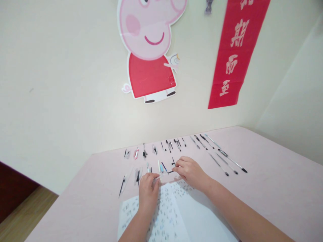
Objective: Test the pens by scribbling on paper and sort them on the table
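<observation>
My left hand [148, 192] and my right hand [189, 171] meet over the top edge of an open notebook [176, 215] covered in handwriting. Both are pinched on a clear pen barrel [165, 177] that lies between them, the left at its left end, the right at its right end by a dark tip. Just beyond the fingers lie several pen parts [161, 166]: clear barrels, refills and caps. A farther row of small pen pieces [153, 150] runs along the table's back.
Several whole pens [222, 158] lie at the back right of the pink table [264, 181]. A loose pen [122, 185] lies left of the notebook. The wall behind carries a pig cartoon cut-out [148, 50] and a red banner [234, 57]. Wooden floor [22, 211] shows at the left.
</observation>
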{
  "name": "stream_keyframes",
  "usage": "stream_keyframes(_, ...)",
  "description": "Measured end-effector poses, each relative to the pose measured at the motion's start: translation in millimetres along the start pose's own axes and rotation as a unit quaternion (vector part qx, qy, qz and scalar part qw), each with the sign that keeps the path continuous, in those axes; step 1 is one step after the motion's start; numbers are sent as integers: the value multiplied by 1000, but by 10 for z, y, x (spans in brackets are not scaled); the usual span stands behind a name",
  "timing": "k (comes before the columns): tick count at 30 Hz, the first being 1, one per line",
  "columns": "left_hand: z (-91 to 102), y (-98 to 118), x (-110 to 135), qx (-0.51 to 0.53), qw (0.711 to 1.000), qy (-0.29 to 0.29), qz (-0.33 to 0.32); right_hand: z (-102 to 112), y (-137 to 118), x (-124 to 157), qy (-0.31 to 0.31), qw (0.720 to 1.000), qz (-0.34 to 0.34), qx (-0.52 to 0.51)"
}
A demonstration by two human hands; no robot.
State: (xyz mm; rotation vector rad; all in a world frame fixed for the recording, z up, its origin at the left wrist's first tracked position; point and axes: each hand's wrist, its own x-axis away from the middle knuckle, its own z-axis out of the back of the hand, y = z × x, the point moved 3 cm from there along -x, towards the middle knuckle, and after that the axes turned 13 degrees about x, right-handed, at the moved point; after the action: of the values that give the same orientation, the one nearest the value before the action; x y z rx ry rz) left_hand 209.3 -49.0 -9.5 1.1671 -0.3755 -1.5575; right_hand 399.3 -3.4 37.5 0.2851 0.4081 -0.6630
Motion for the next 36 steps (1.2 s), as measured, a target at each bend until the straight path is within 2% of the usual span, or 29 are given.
stream_keyframes(5, -18, 25, 4, -3, 1000, -15, -23, 51, -81, -37, 32, 999, -2, -30)
stream_keyframes(9, -46, 46, 11, 1, 999, -37, -38, -8, -160, -43, 38, 997, 1, -60)
stream_keyframes(14, -65, 36, 29, 2, 998, -39, -43, -82, -210, -35, 51, 995, 7, -82)
stream_keyframes(19, -66, 21, 35, 12, 998, -36, -40, 0, -196, -38, 60, 992, -7, -107)
stream_keyframes(23, -70, 5, 25, 15, 999, -32, -26, 64, -3, -12, 112, 981, -71, -140)
stream_keyframes(27, -71, -7, 22, 16, 999, -25, -13, -102, 328, 92, 143, 960, -198, -140)
stream_keyframes(31, -71, -16, 23, 21, 999, -30, -4, -356, 490, 188, 95, 959, -244, -108)
stream_keyframes(36, -77, -24, 22, 26, 999, -34, -3, -493, 468, 228, 45, 971, -218, -90)
